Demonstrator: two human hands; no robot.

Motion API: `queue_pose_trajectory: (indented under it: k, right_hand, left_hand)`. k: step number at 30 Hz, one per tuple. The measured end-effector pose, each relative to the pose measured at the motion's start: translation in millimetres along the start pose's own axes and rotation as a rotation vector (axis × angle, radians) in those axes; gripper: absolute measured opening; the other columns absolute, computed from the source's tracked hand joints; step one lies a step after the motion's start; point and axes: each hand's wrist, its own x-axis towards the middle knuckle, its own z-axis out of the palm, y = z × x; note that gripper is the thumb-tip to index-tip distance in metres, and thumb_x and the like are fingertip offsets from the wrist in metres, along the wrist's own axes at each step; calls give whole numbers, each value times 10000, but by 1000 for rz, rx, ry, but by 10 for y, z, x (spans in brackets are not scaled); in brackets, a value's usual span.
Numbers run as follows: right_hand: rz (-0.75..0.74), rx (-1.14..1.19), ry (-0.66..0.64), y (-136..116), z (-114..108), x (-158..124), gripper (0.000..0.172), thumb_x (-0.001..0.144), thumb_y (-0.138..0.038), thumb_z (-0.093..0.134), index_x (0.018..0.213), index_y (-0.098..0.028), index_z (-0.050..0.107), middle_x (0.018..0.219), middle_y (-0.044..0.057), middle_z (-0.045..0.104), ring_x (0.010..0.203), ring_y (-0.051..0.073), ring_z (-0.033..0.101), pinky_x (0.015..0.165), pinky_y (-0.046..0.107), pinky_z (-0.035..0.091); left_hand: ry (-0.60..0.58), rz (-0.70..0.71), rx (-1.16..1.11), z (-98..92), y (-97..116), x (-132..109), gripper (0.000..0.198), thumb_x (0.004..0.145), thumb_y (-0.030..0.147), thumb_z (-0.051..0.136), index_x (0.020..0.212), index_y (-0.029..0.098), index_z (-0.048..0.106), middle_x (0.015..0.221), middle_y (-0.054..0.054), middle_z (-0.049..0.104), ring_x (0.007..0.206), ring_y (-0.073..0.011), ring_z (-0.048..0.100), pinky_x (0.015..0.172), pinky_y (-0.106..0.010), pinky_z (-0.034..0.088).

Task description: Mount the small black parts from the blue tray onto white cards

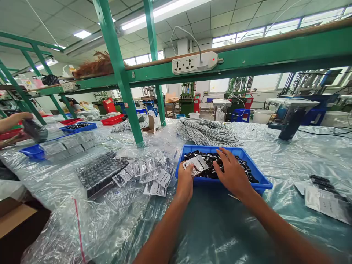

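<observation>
My left hand (186, 180) pinches a flat silver-and-clear printed packet (198, 165) over the near left part of a blue plastic tray (260, 183). Many small black pieces (249, 172) fill the tray; what they are exactly I cannot make out. Above the tray's middle, my right hand (231, 174) has its fingers spread, just right of the packet, with nothing visible in its grasp. Left of the tray lies a loose heap of similar packets (154, 174), beside a block of dark round-topped pieces (101, 172) under clear plastic.
Clear plastic sheeting covers the table. A coil of grey cable (207, 132) lies behind the tray. More packets (321, 200) rest at the right. A green post (121, 73) rises from the table, and a power strip (194, 63) hangs above. A co-worker's hands (13, 126) hold a dark bag (34, 130).
</observation>
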Motion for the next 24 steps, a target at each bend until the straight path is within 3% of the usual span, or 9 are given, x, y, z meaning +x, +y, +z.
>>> queue_pose_trajectory:
  k: [3,6,12,17,21,24]
  right_hand:
    - [-190,192,-18,-3,63,-42,414,966,-264,433,1347,-129,523,1400,167,532,1300,278,503,1061,459,459]
    - [-222,335,-85,-80,161,-107,403,967,-237,441,1352,-154,524,1363,152,566,1284,260,523,1085,462,446]
    - [-118,539,-89,-194,254,-177,445,935,-234,498,1378,-203,526,1364,132,573,1269,278,542,1068,481,468]
    - [111,783,-70,-265,254,-188,360,880,-295,603,1225,-198,637,1212,116,680,1101,278,657,975,461,539]
    - [286,1013,-157,-226,257,-171,313,818,-332,668,1088,-173,662,1039,89,748,963,257,720,886,413,594]
    - [285,989,-194,-166,245,-159,292,821,-308,649,1081,-175,652,1048,88,751,979,249,721,886,393,594]
  left_hand:
    - [-116,-114,-145,35,47,-55,310,671,300,736,913,159,604,835,-32,684,788,-176,649,719,-286,499]
    - [-243,-120,-146,22,76,-80,428,635,321,813,978,132,642,916,-63,702,851,-186,650,748,-279,485]
    - [-217,-131,-104,-35,52,-33,487,528,272,884,940,113,678,903,-72,718,843,-178,644,764,-273,471]
    - [-239,-108,-84,-57,55,-9,494,493,245,886,914,141,650,754,-1,670,679,-114,592,674,-239,453]
    - [-302,-3,101,-105,90,32,455,539,256,851,930,166,637,748,16,653,665,-107,572,643,-224,448]
    - [-328,88,241,-137,127,68,389,573,258,809,907,178,628,768,22,644,669,-110,566,637,-224,448]
